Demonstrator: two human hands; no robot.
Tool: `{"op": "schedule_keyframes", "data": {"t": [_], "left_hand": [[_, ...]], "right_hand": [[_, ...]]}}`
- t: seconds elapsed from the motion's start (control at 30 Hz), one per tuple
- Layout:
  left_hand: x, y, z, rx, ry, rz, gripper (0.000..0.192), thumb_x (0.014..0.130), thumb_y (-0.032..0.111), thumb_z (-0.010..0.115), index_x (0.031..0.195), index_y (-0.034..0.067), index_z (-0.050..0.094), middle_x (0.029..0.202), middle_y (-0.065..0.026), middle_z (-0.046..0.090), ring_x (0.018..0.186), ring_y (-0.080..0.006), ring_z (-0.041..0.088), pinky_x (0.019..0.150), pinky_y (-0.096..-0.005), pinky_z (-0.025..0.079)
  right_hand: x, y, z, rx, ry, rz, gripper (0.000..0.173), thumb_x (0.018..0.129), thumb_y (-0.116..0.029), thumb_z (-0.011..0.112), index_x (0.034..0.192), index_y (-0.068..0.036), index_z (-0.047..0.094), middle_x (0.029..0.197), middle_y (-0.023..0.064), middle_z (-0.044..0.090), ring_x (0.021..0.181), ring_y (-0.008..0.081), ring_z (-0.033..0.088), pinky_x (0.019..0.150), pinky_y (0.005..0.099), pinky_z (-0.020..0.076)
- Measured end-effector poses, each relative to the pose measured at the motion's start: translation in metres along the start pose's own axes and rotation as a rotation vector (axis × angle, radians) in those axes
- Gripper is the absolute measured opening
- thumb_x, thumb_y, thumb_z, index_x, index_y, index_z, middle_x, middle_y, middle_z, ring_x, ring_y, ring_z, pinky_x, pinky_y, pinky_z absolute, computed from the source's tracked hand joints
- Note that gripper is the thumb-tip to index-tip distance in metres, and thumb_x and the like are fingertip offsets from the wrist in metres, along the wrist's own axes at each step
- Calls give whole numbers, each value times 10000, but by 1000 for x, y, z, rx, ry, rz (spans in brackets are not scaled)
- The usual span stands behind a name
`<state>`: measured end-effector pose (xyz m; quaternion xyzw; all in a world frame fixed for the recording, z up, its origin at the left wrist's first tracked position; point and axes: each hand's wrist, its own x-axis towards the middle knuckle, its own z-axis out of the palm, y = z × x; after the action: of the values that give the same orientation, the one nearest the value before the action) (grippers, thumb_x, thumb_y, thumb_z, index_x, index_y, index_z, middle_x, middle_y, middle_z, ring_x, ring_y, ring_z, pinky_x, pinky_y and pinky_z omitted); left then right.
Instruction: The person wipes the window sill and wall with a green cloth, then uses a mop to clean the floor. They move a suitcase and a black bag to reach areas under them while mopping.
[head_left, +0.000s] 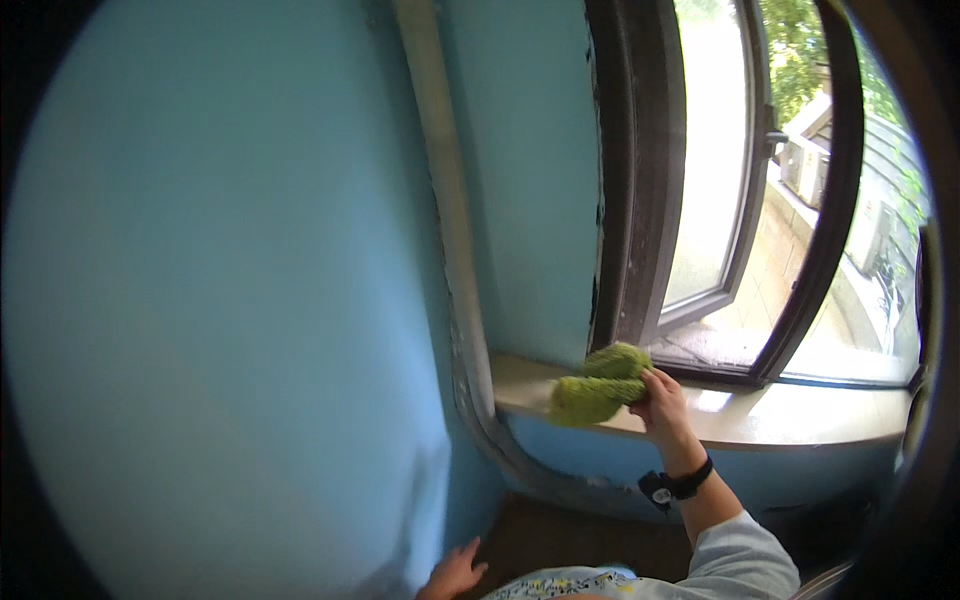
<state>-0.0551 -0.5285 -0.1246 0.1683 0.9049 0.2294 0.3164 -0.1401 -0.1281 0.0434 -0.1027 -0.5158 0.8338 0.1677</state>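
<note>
My right hand (664, 405), with a black band and a watch-like piece on the wrist, grips a fluffy green textile (600, 390). The textile splits into two thick lobes that point left, and blur hides whether it is a cloth or a duster. It is over the left part of a pale windowsill (795, 412); whether it touches the sill I cannot tell. Low in the picture, beside the blue wall, my left hand (454, 574) has its fingers apart and nothing visible in it.
A pale pipe (442, 150) runs down the wall corner and bends right under the sill. An inner sash (739, 247) stands ajar in the dark window frame (637, 172). Below is a dark floor (540, 532). Outside, air-conditioner units (806, 172) and greenery show.
</note>
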Motion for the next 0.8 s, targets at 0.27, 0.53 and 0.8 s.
{"op": "schedule_keyframes", "data": {"t": [0.27,0.53,0.8], "left_hand": [[-27,-43,-11,-228,141,44,632,862,299,500,1372,3,270,1340,-264,373,1226,-402,373,1016,-427,317],[-10,-30,-14,-239,134,-20,674,860,367,506,1379,10,267,1349,-254,373,1231,-382,384,1020,-416,318],[8,-32,-12,-243,129,-70,722,856,439,513,1386,17,263,1358,-245,370,1237,-364,394,1023,-409,317]], "right_hand": [[85,-133,223,-72,-208,-459,305,927,-200,483,1082,58,532,971,115,590,806,189,619,627,287,551],[147,-244,348,-513,-174,-797,444,831,-274,615,1090,76,530,868,116,608,730,181,624,615,294,534],[150,-159,308,-891,-198,-881,468,812,-347,637,908,104,555,803,237,629,698,337,631,651,382,511]]}}
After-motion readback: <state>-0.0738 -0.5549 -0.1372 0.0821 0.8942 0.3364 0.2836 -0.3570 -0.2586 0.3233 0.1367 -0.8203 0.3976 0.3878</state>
